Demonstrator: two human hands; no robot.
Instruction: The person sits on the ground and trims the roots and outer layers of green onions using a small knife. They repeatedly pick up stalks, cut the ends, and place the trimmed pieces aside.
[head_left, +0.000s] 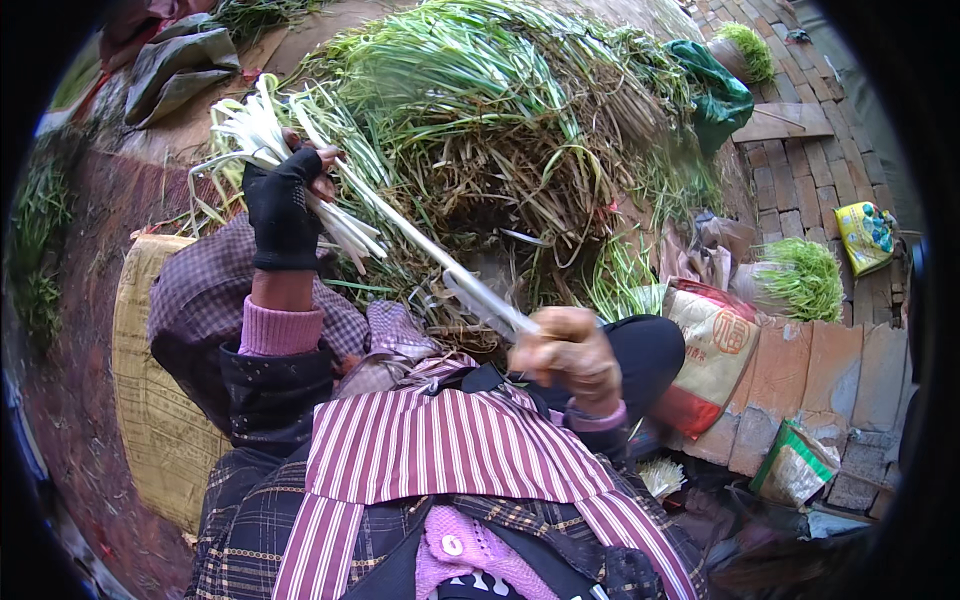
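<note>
My left hand (289, 196), in a black fingerless glove, grips a bunch of white peeled stalks (251, 127), perhaps green garlic or leeks. One long pale stalk (431, 247) stretches from that hand down to my right hand (568, 351), which is bare and blurred by motion. Its fingers are closed around the stalk's lower end, and a thin translucent strip of sheath (472, 300) hangs beside it. Beyond both hands lies a big heap of long green leaves (450, 67), with tangled brown roots (487, 169) on the near side.
Right of my knee lies a red and beige printed sack (705, 341) by brick paving (847, 352). Cut green bundles (799, 277) and a yellow packet (862, 236) sit farther right. Green plastic (712, 94) borders the heap. A tan woven sack (161, 382) is at my left.
</note>
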